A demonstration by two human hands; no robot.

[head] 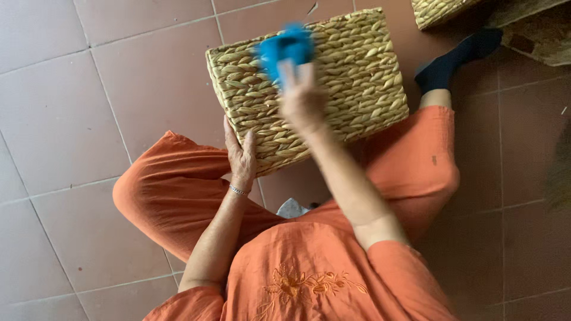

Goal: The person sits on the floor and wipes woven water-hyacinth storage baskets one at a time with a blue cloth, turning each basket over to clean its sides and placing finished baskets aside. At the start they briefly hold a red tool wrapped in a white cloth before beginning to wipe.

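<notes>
A woven straw basket [357, 77] lies on its side on the tiled floor in front of me, resting against my orange-trousered legs. My left hand [240, 156] grips its near left corner, fingers flat on the weave. My right hand [302, 95] is blurred over the basket's upper face and holds a bright blue object [285, 49], perhaps a brush or cloth, against the weave. I cannot tell exactly what the blue object is.
I sit on reddish floor tiles [65, 107] with my legs spread and a dark sock [455, 56] on my right foot. A second woven basket [437, 10] stands at the top right, beside a brown mat-like piece [535, 35].
</notes>
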